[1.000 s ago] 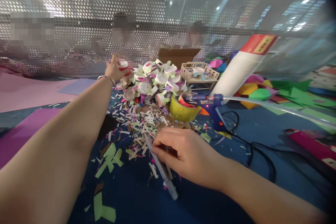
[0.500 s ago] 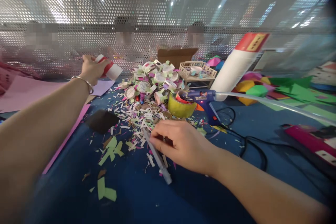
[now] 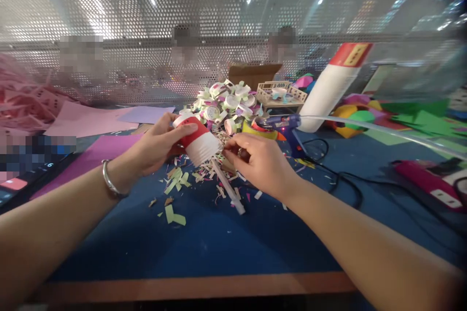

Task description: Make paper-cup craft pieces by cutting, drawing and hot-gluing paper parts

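My left hand [image 3: 164, 141] is wrapped round a short stack of red and white paper cups [image 3: 200, 142], tilted so that its layered rims face down and right. Close beside those rims is my right hand [image 3: 251, 158], with thumb and fingers pinched together. Whether it touches the cups or holds something small, I cannot tell. Below the hands lies a translucent glue stick [image 3: 229, 188] among paper scraps [image 3: 177, 180]. A blue hot glue gun [image 3: 286, 129] with a small red light rests against a yellow holder [image 3: 255, 129] behind my right hand.
A pile of small round paper pieces [image 3: 226, 104] stands at the back, near a little wooden tray [image 3: 279, 97]. A tall stack of paper cups [image 3: 328, 92] leans at the right. Cables run to a magenta power strip [image 3: 425, 182]. Coloured paper [image 3: 91, 119] lies left.
My left hand has brought the cup stack from the far left in to the middle, beside my right hand. The right hand has lifted away from the glue stick. The view has shifted.
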`<state>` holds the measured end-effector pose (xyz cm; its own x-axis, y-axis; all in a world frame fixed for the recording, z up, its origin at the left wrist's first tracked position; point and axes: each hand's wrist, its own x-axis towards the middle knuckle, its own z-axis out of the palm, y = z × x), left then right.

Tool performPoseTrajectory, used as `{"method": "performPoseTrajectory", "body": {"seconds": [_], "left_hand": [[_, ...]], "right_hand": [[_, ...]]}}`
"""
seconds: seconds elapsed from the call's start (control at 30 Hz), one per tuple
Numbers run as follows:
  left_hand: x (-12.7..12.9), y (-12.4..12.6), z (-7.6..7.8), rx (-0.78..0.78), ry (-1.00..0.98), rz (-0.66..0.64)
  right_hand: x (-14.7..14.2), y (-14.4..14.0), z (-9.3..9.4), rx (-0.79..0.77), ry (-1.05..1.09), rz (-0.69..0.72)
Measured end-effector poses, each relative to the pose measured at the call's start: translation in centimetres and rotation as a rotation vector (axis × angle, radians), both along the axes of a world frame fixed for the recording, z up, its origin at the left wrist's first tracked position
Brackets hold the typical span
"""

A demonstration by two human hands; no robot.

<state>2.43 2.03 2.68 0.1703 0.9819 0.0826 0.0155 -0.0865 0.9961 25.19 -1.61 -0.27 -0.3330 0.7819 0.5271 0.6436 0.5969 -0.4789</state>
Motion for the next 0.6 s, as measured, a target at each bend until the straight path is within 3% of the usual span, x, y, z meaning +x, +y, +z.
{"method": "performPoseTrajectory", "body": {"seconds": [0.4, 0.53, 0.6], "left_hand": [[-0.1, -1.5, -1.7, -0.169, -0.131, -0.080], [-0.3, -0.7, -1.2, -0.133, -0.131, 0.000], [-1.1, 0.2, -1.2, -0.033, -0.095, 0.025]], "right_hand": [[-0.4, -0.1, -0.1, 0.248, -0.191, -0.003], [-0.3, 0.0, -0.1, 0.250, -0.163, -0.015], [-0.2, 0.0, -0.1, 0.230, -0.123, -0.013]]}}
